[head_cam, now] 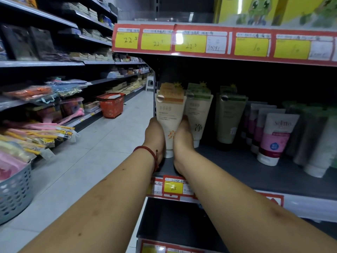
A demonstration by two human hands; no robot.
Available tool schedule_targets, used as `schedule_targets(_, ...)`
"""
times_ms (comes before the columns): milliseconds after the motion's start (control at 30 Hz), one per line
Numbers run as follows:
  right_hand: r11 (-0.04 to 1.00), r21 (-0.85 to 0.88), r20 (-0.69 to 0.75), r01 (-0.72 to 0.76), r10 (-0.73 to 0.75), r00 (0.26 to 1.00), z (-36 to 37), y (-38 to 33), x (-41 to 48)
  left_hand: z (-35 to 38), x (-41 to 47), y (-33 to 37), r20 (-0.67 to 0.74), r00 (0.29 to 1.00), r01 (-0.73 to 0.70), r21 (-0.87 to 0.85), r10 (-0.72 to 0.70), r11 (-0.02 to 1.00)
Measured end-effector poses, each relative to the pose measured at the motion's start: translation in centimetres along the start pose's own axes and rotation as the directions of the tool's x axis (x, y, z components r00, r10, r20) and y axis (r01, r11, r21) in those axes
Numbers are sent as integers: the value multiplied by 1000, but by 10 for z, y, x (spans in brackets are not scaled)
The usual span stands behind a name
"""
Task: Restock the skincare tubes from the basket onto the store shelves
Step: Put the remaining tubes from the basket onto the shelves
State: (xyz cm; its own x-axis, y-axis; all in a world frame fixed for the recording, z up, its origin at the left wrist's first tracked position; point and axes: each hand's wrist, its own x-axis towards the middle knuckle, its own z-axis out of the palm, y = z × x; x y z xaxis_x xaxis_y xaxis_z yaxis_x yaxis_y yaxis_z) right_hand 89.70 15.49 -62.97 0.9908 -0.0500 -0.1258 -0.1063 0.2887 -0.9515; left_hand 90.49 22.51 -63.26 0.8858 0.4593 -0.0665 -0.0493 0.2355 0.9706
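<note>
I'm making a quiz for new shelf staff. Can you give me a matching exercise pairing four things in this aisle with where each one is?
Things:
1. cream tube
2. pink tube
3. red basket
4. grey basket

Places:
A. on the floor down the aisle
B. at the left edge, holding pink packets
C. between both hands, at the shelf's left end
D. on the shelf, at the front of a row to the right

Pairs: 1-C, 2-D, 3-A, 4-B
</note>
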Motion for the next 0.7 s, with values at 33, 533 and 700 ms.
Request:
schedule_targets(33, 1000, 9, 10, 0, 0, 1000, 2, 1, 1, -1, 1, -1, -6, 1000, 23, -4, -23, 1000)
schedule_targets(533, 973, -220, 44, 68, -60, 997, -24, -23, -47, -17, -66, 24, -48, 994, -88, 175, 98, 981)
schedule_targets(700, 935, -305, 107, 182, -157, 982, -72, -43, -100, -37, -135, 29, -141, 986, -72, 87, 84, 994)
